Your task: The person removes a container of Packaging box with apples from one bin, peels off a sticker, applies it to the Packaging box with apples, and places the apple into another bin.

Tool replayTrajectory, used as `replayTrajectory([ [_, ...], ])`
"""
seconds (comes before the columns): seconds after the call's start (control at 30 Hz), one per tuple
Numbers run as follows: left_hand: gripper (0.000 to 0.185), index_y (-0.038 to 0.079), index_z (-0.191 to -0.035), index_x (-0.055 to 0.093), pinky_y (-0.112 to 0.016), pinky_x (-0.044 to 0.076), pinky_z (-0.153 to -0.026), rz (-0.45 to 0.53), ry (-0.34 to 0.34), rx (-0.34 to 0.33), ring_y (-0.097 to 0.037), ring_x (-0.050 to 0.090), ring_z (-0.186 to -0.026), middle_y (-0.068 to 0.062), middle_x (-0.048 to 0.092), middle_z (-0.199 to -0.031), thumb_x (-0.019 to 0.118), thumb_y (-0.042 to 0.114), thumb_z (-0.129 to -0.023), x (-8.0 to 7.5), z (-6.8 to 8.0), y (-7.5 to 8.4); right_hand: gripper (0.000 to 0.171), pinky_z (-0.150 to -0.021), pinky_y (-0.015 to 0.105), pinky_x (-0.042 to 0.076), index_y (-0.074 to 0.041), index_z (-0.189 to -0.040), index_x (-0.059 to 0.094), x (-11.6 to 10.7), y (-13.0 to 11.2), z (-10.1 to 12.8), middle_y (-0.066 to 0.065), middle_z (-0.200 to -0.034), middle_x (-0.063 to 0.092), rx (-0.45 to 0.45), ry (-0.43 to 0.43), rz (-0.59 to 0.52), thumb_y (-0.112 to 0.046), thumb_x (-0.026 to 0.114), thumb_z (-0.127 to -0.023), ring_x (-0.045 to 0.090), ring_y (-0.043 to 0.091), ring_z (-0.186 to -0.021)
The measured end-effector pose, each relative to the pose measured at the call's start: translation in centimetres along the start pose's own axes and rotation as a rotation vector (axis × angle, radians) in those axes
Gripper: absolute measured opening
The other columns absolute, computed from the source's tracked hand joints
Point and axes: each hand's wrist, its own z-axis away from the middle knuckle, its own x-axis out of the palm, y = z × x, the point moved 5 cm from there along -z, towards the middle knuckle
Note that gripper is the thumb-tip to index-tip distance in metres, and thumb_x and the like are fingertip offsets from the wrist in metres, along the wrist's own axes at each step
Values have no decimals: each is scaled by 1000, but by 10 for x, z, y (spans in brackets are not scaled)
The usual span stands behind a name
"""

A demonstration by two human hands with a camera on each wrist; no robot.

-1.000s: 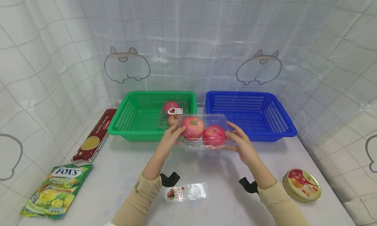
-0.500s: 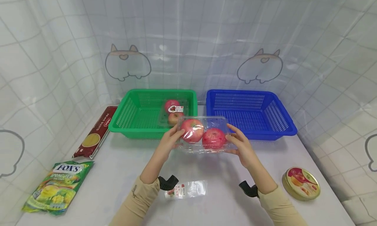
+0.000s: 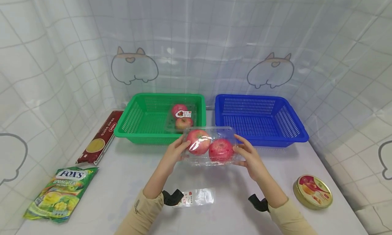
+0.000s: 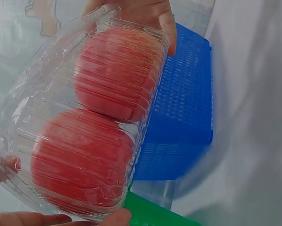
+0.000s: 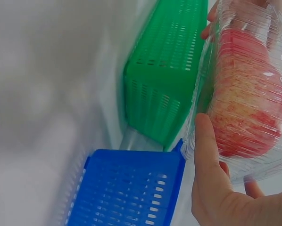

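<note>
A clear plastic clamshell box (image 3: 209, 146) with two red apples (image 3: 199, 141) inside hangs above the white table, in front of the two baskets. My left hand (image 3: 176, 152) grips its left end and my right hand (image 3: 248, 155) grips its right end. The left wrist view shows the box (image 4: 79, 117) close up with both apples (image 4: 82, 160) and the right hand's fingers (image 4: 153, 12) on the far end. The right wrist view shows the thumb (image 5: 208, 155) pressed on the box (image 5: 244, 89). A green basket (image 3: 137, 121) behind holds another clamshell of apples (image 3: 181, 116).
A blue basket (image 3: 294, 131) stands right of the green one. A red pasta box (image 3: 101, 137) and a green Fox's candy bag (image 3: 59, 192) lie at the left. A round tin (image 3: 313, 191) sits at the right. A small clear label wrapper (image 3: 197, 197) lies near the front edge.
Both hands have brought the clamshell slightly lower and nearer, and it has tilted a little. Nothing else has moved.
</note>
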Motion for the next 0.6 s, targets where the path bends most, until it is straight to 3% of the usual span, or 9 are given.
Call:
replayTrajectory([
  [0.33, 64, 1, -145, 22, -45, 47, -89, 18, -12, -13, -35, 37, -129, -20, 24, -149, 51, 24, -93, -1, 9, -4, 52, -82, 45, 51, -14, -141, 35, 4, 6, 6, 15, -120, 42, 9, -14, -1, -16, 51, -91, 49, 25, -105],
  [0.6, 64, 1, -145, 22, -47, 45, -91, 6, -21, -28, -36, 34, -130, -22, 22, -149, 51, 23, -93, -1, 9, -12, 54, -82, 45, 51, -14, -140, 35, 6, 14, 8, 17, -120, 40, 21, -19, -2, -16, 52, -89, 50, 25, -101],
])
